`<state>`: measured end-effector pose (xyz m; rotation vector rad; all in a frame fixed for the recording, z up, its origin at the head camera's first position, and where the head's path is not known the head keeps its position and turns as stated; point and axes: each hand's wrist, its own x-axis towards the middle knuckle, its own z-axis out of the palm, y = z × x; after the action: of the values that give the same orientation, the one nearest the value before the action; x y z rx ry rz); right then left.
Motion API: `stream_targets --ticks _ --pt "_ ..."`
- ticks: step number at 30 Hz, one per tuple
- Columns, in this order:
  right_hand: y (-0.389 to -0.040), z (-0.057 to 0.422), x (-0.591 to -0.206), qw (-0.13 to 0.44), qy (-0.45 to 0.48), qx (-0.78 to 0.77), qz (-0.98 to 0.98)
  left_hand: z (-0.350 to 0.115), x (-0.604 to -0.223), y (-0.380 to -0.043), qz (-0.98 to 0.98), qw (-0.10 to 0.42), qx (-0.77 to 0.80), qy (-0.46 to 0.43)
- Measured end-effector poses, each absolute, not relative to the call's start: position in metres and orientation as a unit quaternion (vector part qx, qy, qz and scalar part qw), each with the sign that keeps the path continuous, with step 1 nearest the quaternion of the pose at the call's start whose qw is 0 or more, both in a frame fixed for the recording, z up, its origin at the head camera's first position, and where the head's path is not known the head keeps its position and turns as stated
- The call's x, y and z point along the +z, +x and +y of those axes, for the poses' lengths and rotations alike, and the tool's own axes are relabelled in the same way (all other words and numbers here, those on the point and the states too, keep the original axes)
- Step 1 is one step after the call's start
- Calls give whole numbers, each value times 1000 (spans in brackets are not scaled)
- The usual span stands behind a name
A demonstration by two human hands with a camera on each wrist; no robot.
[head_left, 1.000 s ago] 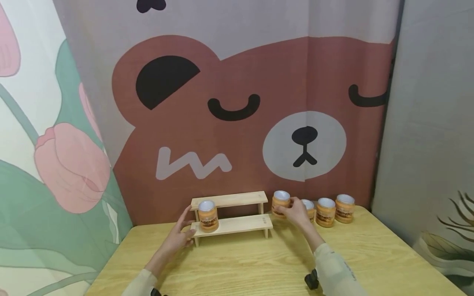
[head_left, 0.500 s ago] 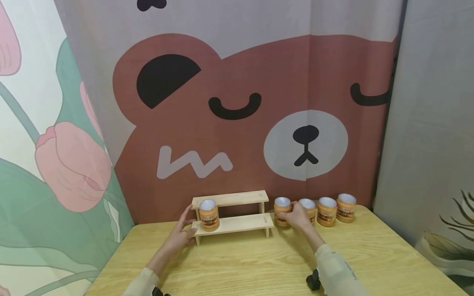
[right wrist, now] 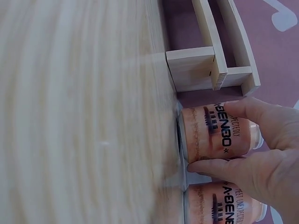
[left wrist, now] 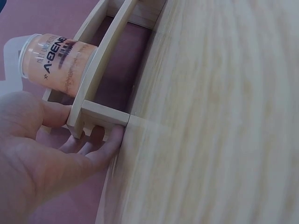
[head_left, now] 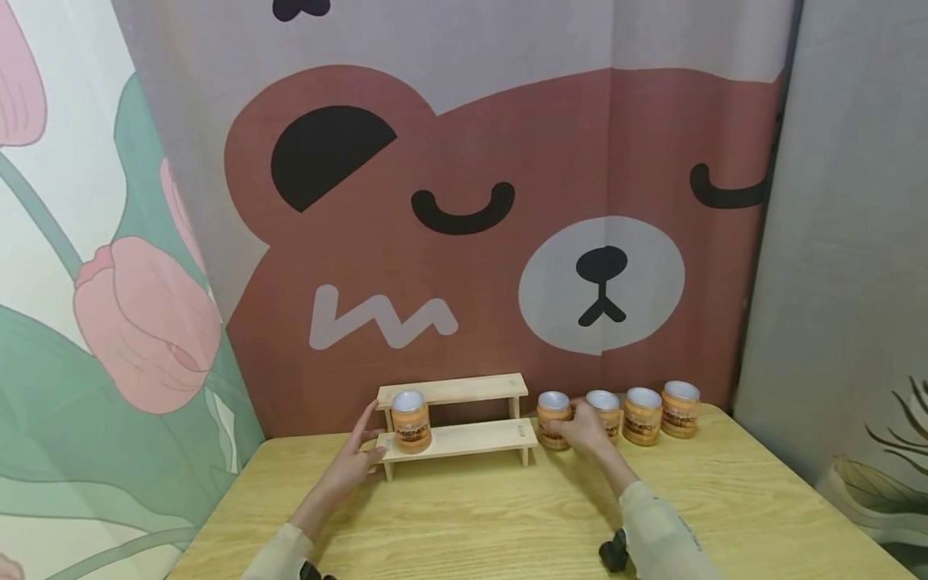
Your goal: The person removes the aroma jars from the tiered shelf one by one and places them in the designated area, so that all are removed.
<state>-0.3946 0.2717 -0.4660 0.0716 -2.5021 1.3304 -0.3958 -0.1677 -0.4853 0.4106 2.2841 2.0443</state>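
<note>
A two-tier light wood rack (head_left: 478, 438) stands on the table, with an orange printed can (head_left: 411, 422) upright at the left end of its lower step. My left hand (head_left: 351, 461) grips the rack's left end; in the left wrist view the thumb lies at the step's edge and the fingers curl around the support (left wrist: 105, 113). Just right of the rack, my right hand (head_left: 589, 427) holds a second orange can (head_left: 554, 422) between thumb and fingers. This can (right wrist: 210, 133) is upright, its base at the table surface.
Several more cans stand in a row to the right, the closest can (head_left: 604, 412) partly behind my right hand, then another can (head_left: 642, 417) and the farthest can (head_left: 681, 409). A bear-print curtain (head_left: 464, 314) hangs directly behind the wooden table (head_left: 464, 524).
The can in my right hand has come down from a raised position to the table beside the rack. My left hand has stayed at the rack's left end.
</note>
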Motion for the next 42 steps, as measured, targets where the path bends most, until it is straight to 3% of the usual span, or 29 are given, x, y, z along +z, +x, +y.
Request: stream_targets --ticks 17,28,42 --pt "-399 269 -469 178 41 469 -864 -171 -484 -394 737 19 662 134" --pt "-397 267 -464 142 47 483 -863 -171 -490 -391 730 20 671 128" --pt "-377 246 -407 253 54 498 -828 -168 -488 -394 722 24 680 126"
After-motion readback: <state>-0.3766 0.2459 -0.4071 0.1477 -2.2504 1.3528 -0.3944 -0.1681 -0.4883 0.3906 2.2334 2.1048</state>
